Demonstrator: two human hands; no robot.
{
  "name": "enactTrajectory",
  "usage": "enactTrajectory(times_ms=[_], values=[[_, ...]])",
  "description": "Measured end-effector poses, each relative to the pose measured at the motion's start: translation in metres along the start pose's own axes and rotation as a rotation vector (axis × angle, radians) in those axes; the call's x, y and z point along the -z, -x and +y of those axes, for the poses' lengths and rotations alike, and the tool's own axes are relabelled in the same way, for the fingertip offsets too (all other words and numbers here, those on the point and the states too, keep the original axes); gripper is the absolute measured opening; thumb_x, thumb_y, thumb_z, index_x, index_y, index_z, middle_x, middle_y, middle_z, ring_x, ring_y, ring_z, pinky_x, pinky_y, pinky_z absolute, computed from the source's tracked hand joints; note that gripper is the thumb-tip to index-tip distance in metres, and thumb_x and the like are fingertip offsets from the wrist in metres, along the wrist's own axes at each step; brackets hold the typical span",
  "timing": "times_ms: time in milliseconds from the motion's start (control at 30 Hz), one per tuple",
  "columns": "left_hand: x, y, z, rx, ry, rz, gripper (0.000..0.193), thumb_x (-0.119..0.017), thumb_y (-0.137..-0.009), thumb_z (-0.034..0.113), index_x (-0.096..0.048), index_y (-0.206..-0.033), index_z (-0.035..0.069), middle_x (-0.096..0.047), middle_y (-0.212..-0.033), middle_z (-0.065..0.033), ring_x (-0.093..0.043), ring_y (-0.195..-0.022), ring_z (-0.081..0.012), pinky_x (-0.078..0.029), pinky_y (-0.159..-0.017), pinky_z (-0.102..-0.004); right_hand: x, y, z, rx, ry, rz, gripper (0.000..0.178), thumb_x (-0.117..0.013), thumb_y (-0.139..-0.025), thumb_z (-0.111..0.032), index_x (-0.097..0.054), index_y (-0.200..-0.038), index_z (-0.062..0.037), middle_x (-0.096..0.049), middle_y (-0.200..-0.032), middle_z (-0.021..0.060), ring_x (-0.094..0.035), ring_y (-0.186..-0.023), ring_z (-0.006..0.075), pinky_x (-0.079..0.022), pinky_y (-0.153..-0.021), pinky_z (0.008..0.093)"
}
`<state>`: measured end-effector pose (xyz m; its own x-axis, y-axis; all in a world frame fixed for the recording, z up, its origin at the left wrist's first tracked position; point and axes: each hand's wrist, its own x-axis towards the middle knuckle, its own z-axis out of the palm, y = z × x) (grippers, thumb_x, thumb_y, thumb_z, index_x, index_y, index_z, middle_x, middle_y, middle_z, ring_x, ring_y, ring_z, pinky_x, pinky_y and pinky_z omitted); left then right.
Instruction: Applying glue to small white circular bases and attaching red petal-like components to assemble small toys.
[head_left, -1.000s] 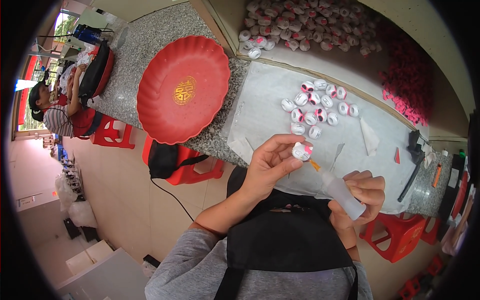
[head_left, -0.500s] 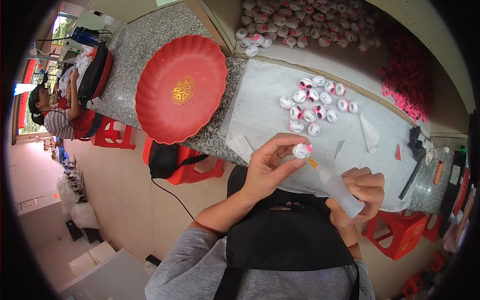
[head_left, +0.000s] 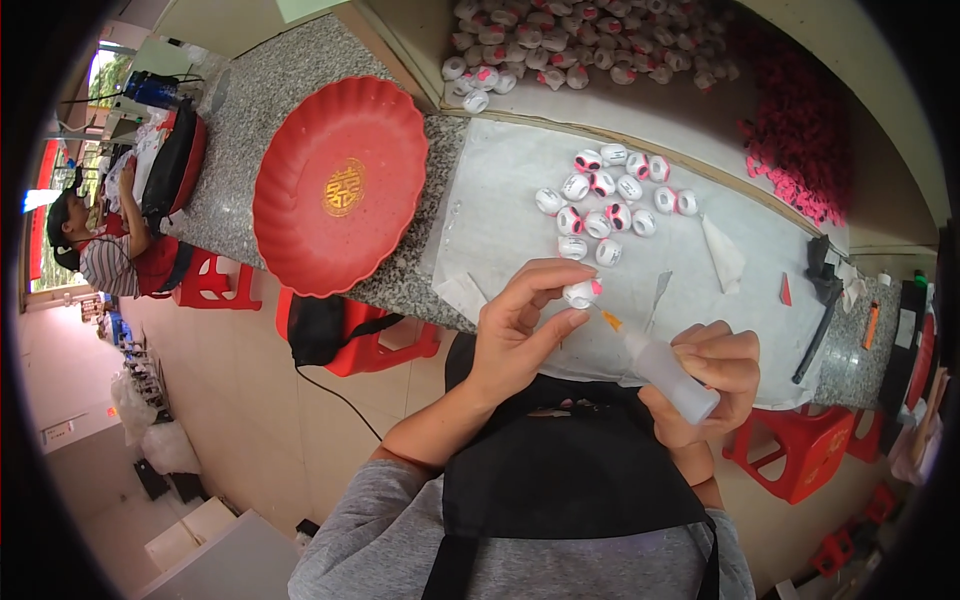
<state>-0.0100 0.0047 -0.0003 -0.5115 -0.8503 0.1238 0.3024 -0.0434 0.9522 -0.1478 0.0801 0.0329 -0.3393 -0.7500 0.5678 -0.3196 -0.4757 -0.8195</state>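
Note:
Between the thumb and fingers of my left hand [head_left: 508, 330] is a small round white piece [head_left: 577, 294] with a pink patch. My right hand [head_left: 728, 378] is wrapped round a translucent squeeze bottle [head_left: 672, 378]. The bottle tilts up to the left, and its orange needle tip [head_left: 612, 321] points at the underside of the white piece, very close to it; I cannot tell whether they touch. Just beyond my hands, several similar white pieces [head_left: 629, 188], some with pink and black parts, lie grouped on a white sheet [head_left: 500, 190] covering the worktop.
Left on the speckled stone counter [head_left: 290, 60] stands a large red scalloped tray [head_left: 300, 200]. A shelf at the back holds a heap of white pieces [head_left: 600, 40] and a pile of pink bits [head_left: 795, 150]. Red stools [head_left: 800, 450] stand below. Another person [head_left: 105, 250] works far left.
The whole view has shifted slightly, so the counter things appear further left. Both hands keep their holds, with the needle tip still close to the white piece.

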Motion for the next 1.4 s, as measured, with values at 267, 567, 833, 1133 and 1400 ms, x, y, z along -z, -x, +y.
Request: enactTrajectory(times_ms=[267,567,833,1133,1400], values=[[0.018,-0.006,0.012,0.054,0.233,0.215,0.034,-0.052,-0.07,-0.003,-0.044,-0.103,0.0,-0.048,-0.1,-0.0114,-0.048,-0.09,-0.0156,-0.04,-0.078,-0.0294,0.042,-0.026,0.031,-0.263,-0.216,0.064,0.026,-0.062,-0.062,-0.001,-0.041,-0.077,-0.0034,-0.041,-0.079,0.0089,-0.046,-0.063,0.0147,-0.041,-0.054,0.0238],[0.016,-0.003,0.011,0.078,0.274,0.212,0.034,-0.053,-0.071,-0.003,-0.043,-0.103,0.0,-0.049,-0.098,-0.0112,-0.049,-0.089,-0.0151,-0.041,-0.078,-0.0291,0.104,-0.13,0.124,-0.155,0.898,-0.155,0.023,-0.057,-0.069,-0.011,-0.05,-0.09,-0.0027,-0.052,-0.072,0.0131,-0.051,-0.061,0.0188,-0.043,-0.056,0.0283],[0.017,-0.003,0.012,0.071,0.228,0.213,0.034,-0.053,-0.07,-0.002,-0.044,-0.103,0.0,-0.049,-0.098,-0.0116,-0.05,-0.088,-0.0156,-0.041,-0.077,-0.0306,0.104,-0.144,0.163,0.002,1.156,-0.334,0.023,-0.057,-0.067,-0.017,-0.052,-0.084,-0.0033,-0.054,-0.079,0.0155,-0.052,-0.07,0.0312,-0.042,-0.061,0.0369],[0.014,-0.004,0.005,0.087,0.345,0.099,0.035,-0.054,-0.07,-0.004,-0.042,-0.103,-0.002,-0.048,-0.102,-0.0115,-0.044,-0.1,-0.0175,-0.034,-0.085,-0.0279,0.008,-0.076,0.045,-0.595,0.007,-0.305,0.009,-0.053,-0.071,-0.006,-0.056,-0.079,-0.0008,-0.054,-0.066,0.003,-0.048,-0.057,0.007,-0.035,-0.047,0.0181],[0.015,0.002,0.009,0.097,0.383,0.053,0.035,-0.052,-0.071,-0.006,-0.041,-0.104,-0.002,-0.046,-0.106,-0.0135,-0.043,-0.102,-0.0181,-0.033,-0.087,-0.0284,-0.033,-0.031,0.03,-0.793,-0.359,-0.203,0.008,-0.055,-0.069,-0.001,-0.05,-0.074,0.0005,-0.055,-0.068,0.0078,-0.049,-0.057,0.0104,-0.038,-0.05,0.0207]])
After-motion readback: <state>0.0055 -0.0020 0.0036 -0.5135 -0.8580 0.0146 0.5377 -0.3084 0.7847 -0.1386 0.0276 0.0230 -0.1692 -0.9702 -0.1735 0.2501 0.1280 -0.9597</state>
